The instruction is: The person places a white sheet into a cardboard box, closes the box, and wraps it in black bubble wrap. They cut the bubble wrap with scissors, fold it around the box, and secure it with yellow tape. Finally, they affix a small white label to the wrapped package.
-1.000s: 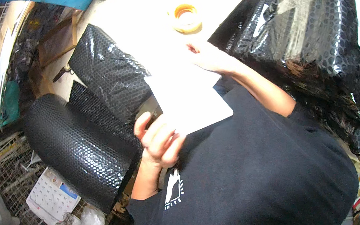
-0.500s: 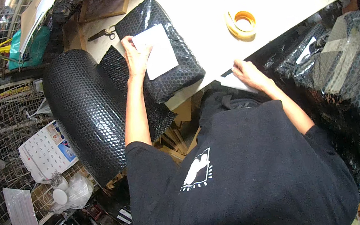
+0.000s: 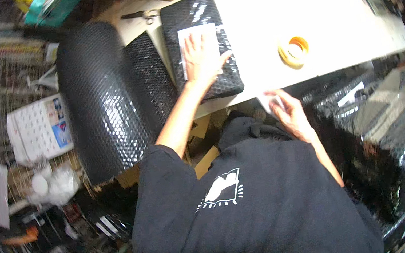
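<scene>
My left hand (image 3: 200,63) lies flat and open, fingers spread, on a white paper label (image 3: 207,33). That label rests on top of a parcel (image 3: 190,12) wrapped in shiny black bubble wrap, which sits at the table's near left part. My right hand (image 3: 291,115) is closed on a white piece of paper (image 3: 265,103) just off the table's front edge. Part of this paper is hidden behind the fingers.
A big roll of black bubble wrap (image 3: 100,101) stands left of the parcel, a loose strip (image 3: 152,70) between them. Scissors (image 3: 142,15) and tape rolls (image 3: 294,52) lie on the white table (image 3: 259,19). Wrapped black parcels (image 3: 391,120) are stacked at the right.
My left hand has gone from holding the label's left edge to pressing flat over it. My right hand still grips its paper. The view has shifted, so the scene sits differently.
</scene>
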`<state>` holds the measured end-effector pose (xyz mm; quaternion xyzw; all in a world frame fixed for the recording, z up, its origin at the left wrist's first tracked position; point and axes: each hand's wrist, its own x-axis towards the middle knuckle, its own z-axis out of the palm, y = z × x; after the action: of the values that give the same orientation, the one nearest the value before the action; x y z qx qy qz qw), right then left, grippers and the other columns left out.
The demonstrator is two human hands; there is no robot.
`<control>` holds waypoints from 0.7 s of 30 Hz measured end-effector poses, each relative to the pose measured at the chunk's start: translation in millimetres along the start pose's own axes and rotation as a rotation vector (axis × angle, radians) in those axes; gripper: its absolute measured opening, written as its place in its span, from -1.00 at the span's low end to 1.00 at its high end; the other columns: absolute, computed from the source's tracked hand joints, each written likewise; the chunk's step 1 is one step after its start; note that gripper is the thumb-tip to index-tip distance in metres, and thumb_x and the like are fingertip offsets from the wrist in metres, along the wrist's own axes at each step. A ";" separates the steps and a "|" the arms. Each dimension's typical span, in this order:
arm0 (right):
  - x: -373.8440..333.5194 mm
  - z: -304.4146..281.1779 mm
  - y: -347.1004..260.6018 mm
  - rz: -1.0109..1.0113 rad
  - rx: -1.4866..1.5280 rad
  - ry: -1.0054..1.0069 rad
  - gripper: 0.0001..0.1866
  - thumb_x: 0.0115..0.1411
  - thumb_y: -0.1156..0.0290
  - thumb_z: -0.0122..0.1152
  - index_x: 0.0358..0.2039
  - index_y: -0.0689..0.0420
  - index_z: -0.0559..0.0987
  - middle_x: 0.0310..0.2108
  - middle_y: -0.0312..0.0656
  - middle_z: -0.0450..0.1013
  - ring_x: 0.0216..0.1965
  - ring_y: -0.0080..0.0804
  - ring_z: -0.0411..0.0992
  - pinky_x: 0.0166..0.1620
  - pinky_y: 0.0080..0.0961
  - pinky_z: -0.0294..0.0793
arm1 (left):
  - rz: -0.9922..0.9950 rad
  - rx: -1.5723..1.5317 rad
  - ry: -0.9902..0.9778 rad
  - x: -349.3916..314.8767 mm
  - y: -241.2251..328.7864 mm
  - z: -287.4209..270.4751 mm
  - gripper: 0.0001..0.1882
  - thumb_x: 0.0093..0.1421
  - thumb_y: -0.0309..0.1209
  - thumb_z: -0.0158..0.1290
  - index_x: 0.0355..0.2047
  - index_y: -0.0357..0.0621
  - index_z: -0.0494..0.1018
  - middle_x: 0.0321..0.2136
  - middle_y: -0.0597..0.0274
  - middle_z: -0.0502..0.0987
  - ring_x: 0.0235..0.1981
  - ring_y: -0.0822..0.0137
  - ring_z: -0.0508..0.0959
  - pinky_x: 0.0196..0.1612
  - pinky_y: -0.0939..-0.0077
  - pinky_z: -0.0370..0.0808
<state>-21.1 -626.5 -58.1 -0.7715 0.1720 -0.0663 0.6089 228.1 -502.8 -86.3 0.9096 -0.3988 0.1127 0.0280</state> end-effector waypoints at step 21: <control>101.7 109.0 -33.4 -0.433 -0.510 -0.050 -0.79 0.27 0.46 0.07 -0.17 0.31 0.56 0.13 0.03 0.29 0.17 -0.10 0.25 0.22 -0.25 0.18 | -0.893 -1.256 1.467 -334.0 -222.9 -224.8 -0.86 0.03 -0.38 -0.04 -0.44 -0.16 0.44 -0.72 0.50 0.22 -0.77 0.66 0.14 -0.73 0.71 0.03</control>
<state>113.9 -555.1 -64.0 -0.9190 0.0002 -0.1298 0.3722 131.0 -79.3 65.1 0.5057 0.0987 0.3868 0.7648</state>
